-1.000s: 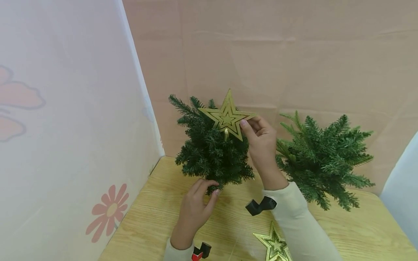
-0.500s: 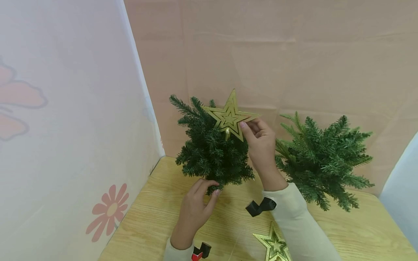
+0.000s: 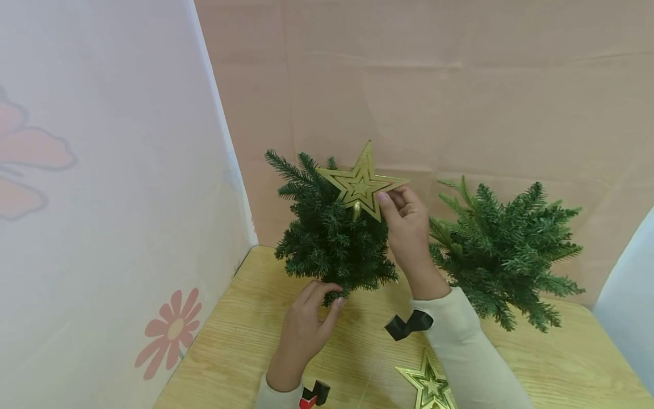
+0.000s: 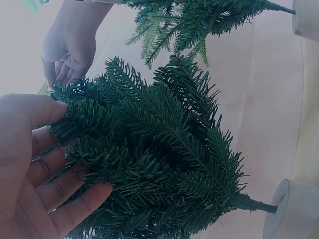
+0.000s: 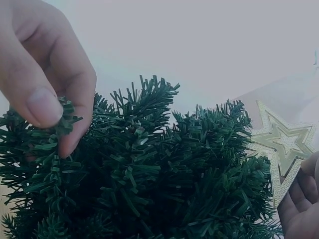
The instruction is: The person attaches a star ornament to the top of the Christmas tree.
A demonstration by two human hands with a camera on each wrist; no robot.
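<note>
1. Only the head view gives the full layout: the left tree (image 3: 332, 244) stands toward the back-left corner of the worktop (image 3: 230, 335), the right tree (image 3: 506, 250) toward its back-right corner.
2. In that view the right hand (image 3: 414, 233) grasps the first star (image 3: 360, 186) by one side, thumb in front, fingers behind. The first star is up against the left tree's greenery; whether its gold socket (image 3: 356, 211) sits on a twig, I cannot tell.
3. Only the head view shows the second star (image 3: 431, 383), lying toward the worktop's front edge, partly covered by the right sleeve (image 3: 460, 321).
4. The right wrist view makes the grip of the left hand (image 3: 306, 324) clearest: thumb and finger pinch a branch tip (image 5: 67, 119) of the left tree.
5. Only the left wrist view shows the white bases, the left base (image 4: 279, 214) and the right base (image 4: 305, 17).
6. Counted: two trees, two gold stars (one held, one lying), two white bases, two hands.
</note>
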